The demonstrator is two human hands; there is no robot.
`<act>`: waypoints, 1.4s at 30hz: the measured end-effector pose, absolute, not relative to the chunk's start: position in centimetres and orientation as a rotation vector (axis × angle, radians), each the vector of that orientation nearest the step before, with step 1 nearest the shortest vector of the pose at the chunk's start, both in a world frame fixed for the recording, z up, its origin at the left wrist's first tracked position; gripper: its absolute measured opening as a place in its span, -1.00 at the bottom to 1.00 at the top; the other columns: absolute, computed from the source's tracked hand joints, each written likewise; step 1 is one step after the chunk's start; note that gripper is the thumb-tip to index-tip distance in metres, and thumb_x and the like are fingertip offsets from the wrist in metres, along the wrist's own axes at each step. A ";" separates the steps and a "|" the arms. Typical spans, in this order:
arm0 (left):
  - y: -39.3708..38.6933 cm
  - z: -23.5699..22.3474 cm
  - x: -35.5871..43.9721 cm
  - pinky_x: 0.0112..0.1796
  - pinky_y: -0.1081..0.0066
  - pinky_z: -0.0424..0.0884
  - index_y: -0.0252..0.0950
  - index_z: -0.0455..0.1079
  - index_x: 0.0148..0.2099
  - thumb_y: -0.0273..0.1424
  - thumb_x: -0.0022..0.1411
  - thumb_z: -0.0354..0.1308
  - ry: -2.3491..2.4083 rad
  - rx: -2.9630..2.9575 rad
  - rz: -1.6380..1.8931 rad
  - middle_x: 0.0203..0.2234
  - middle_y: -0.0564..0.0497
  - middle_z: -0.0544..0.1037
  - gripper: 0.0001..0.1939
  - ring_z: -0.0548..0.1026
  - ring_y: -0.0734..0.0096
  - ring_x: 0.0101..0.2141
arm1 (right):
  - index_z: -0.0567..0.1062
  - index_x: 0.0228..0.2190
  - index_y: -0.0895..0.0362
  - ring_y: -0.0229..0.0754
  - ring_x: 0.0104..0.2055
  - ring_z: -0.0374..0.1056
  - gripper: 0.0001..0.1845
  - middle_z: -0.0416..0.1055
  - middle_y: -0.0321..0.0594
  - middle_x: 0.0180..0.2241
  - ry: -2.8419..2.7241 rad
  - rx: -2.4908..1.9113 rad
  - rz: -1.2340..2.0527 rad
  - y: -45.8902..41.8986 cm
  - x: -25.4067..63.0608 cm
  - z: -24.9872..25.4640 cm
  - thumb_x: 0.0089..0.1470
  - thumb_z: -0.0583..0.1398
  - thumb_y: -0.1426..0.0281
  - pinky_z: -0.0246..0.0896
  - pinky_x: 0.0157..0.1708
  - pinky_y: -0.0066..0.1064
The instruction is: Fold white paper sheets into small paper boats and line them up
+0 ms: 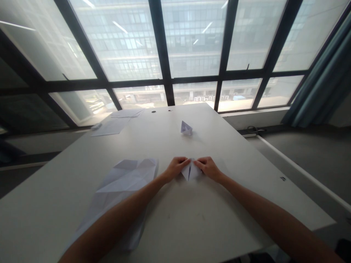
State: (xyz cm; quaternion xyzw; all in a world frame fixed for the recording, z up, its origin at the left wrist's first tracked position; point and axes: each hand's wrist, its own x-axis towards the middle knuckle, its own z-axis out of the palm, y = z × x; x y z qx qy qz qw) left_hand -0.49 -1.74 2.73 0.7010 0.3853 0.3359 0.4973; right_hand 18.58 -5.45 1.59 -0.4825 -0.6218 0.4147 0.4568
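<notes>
Both my hands grip a small piece of folded white paper just above the middle of the table. My left hand pinches its left side, thumb on top. On its right side, my right hand holds it the same way. The paper has a pointed lower end facing me and a dark slit down its middle. My fingertips beneath the paper are hidden. Farther off stands a small finished-looking folded paper shape with a pointed top.
A large creased sheet of paper lies left of my hands, partly under my left forearm. Flat white sheets rest at the table's far left. The white table reaches toward tall windows. A blue curtain hangs at the right.
</notes>
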 end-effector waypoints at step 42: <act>-0.9 1.9 -0.9 0.08 0.05 0.34 -0.12 0.20 0.24 -0.38 -0.02 0.46 0.556 1.000 1.099 0.07 -0.12 0.45 -0.20 0.46 0.16 0.02 | 0.37 -0.37 0.11 -0.24 -0.42 0.37 -0.68 0.39 -0.32 -0.44 -0.970 -1.030 0.784 -3.9 20.0 1.2 0.04 0.22 0.11 0.41 -0.42 -0.36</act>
